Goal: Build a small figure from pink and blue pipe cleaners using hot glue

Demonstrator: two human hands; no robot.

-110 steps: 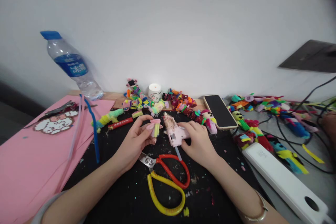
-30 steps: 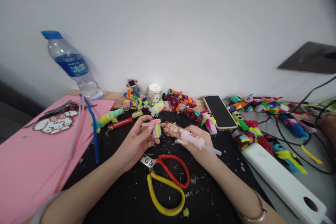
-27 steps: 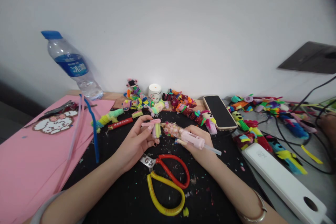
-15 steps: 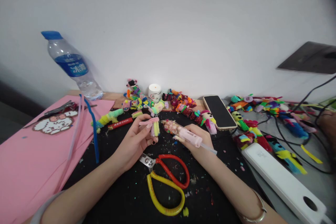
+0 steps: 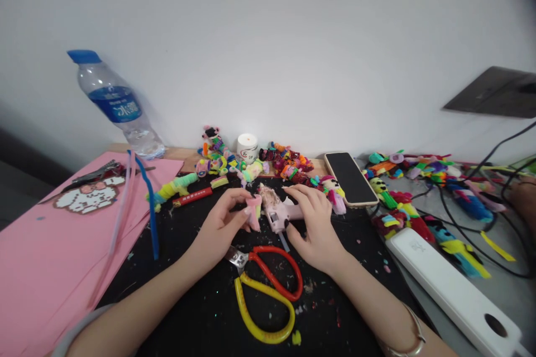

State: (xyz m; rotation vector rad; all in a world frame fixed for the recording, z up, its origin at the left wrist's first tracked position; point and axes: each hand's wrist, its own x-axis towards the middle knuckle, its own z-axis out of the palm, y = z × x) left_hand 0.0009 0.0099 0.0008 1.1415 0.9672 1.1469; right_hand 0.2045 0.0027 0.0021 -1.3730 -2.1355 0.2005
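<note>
Left hand [image 5: 223, 223] pinches fuzzy piece [image 5: 253, 214]; right hand [image 5: 315, 228] straddles glue gun [image 5: 278, 215].

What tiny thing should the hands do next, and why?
Maybe bring the right hand over to help the left hand steady the pink-and-yellow fuzzy piece: the glue gun lies on the black mat under the loosely open right hand, and only the left hand grips the piece.

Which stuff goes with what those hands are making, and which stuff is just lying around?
Probably part of it:
- pink-and-yellow fuzzy piece, held in the left hand
- pale pink glue gun, at the right hand
- scissors, lying close by

Probably just lying about:
- water bottle
- phone
- long white device
</note>
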